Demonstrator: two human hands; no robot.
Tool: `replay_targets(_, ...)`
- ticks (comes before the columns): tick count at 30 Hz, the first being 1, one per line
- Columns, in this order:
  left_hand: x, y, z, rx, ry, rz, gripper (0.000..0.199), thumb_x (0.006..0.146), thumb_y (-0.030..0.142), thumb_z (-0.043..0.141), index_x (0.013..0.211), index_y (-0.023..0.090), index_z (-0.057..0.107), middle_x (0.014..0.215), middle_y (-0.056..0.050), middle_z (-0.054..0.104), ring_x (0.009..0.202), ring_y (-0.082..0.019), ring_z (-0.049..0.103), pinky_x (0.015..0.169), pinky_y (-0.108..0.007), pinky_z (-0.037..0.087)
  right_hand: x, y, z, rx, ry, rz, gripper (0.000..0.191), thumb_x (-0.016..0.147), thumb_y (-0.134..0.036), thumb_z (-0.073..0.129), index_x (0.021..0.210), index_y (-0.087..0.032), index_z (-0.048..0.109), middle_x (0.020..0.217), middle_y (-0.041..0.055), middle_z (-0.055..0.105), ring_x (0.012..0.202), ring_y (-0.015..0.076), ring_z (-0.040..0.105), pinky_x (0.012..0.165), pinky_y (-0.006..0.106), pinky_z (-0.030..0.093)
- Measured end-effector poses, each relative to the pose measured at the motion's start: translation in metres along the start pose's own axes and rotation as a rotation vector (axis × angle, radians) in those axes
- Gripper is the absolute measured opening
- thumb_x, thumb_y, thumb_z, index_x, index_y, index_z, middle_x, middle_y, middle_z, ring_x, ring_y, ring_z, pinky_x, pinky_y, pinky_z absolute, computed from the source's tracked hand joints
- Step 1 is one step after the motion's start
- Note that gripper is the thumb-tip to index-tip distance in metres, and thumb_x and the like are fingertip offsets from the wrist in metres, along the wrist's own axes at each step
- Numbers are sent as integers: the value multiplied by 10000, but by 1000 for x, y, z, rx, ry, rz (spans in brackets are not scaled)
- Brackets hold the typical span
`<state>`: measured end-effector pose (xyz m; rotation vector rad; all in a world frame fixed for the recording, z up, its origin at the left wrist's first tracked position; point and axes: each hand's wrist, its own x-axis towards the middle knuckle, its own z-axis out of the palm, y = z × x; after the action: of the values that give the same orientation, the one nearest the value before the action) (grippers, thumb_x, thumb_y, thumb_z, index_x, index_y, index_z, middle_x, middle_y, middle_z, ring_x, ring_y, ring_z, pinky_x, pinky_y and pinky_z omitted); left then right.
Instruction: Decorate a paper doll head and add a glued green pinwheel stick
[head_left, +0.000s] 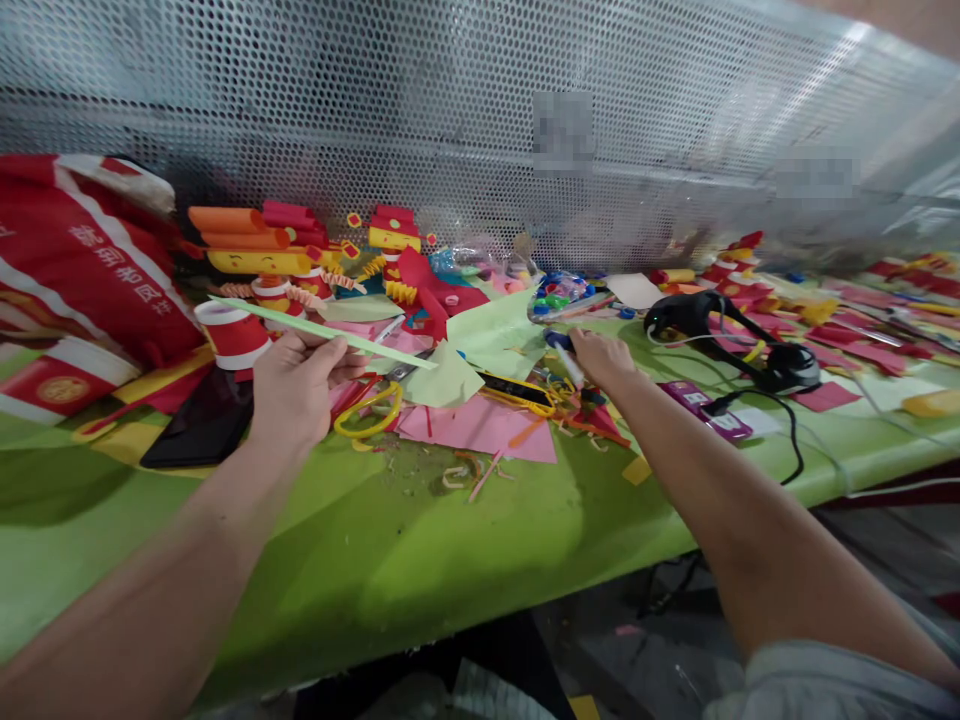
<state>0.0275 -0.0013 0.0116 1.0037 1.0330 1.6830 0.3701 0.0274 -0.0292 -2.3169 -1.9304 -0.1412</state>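
Observation:
A long pale green paper strip (337, 335) is pinched between the thumb and fingers of my left hand (300, 375), slanting down to the right over the scraps. My right hand (604, 358) reaches to the middle of the table, its fingers closed around a small white tube with a dark blue end (564, 355). Between my hands lie yellow-handled scissors (367, 412), a black-and-yellow cutter knife (517, 391), a pink paper sheet (480, 428) and a light green paper sheet (499, 340). A red-and-white paper cup (232, 335) stands just beyond my left hand.
A black phone (199, 420) lies left, near a red bag (112, 260). Paper-craft figures (394, 245) stand along the perforated metal panel (420, 100). To the right are a black headset-like device (727, 340), a purple power strip (705, 408) and cables. The green-covered table's front edge is near me.

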Motion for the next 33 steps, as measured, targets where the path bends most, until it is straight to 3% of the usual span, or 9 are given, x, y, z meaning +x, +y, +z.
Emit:
replay_targets(3,1,-1,-1,-3,-12,11,189,701,0,558,582,142,522,456,25,587,442,-105,598,500,-211,520,0,-2,-2,46,-12,-32,236,813,-265,503,1013,-156,563,992,176,643,928,321,604,753,412,453)
replay_targets(6,3,-3,-3,-8,-8,34,158,676,20,574,582,136,523,453,26,590,431,-104,597,494,-211,528,3,-2,-11,234,59,48,246,774,-293,552,959,-132,564,845,139,658,834,292,633,710,372,479)
replay_targets(10,4,-4,-5,-43,-13,35,118,649,45,587,585,131,537,453,25,599,451,-106,611,469,-184,521,-1,-8,-28,844,122,143,147,757,-248,530,873,-159,513,636,15,595,511,151,600,533,283,499)
replay_targets(13,4,-1,-4,-64,-11,25,118,643,39,579,578,131,546,448,26,602,427,-96,599,446,-167,510,-17,-21,-39,1381,39,33,189,664,-279,613,776,-183,495,641,-12,602,384,99,523,422,258,474)
replay_targets(15,4,0,-4,-74,-10,22,125,645,35,574,569,131,547,446,22,604,414,-97,595,432,-164,504,-30,-33,-44,1510,-51,-78,246,616,-312,655,771,-177,519,710,11,645,380,90,520,389,247,458)
replay_targets(19,3,2,-5,-89,-14,28,126,656,37,570,571,129,553,451,16,608,423,-102,603,425,-166,502,-50,-60,-47,1611,-136,-168,295,584,-337,687,771,-184,519,701,5,662,347,69,475,352,231,410)
replay_targets(24,1,2,-6,-103,-22,26,117,663,55,586,582,132,553,469,20,613,455,-105,618,444,-170,511,-64,-82,-41,1594,-198,-241,308,593,-403,699,684,-189,497,437,-52,528,322,83,444,346,224,357)
replay_targets(33,1,0,-7,-94,-23,41,131,689,47,571,593,135,556,478,22,615,448,-102,615,439,-172,508,-78,-87,-24,1273,-20,-276,489,633,-643,594,529,-185,461,370,-18,468,334,72,395,358,222,316)
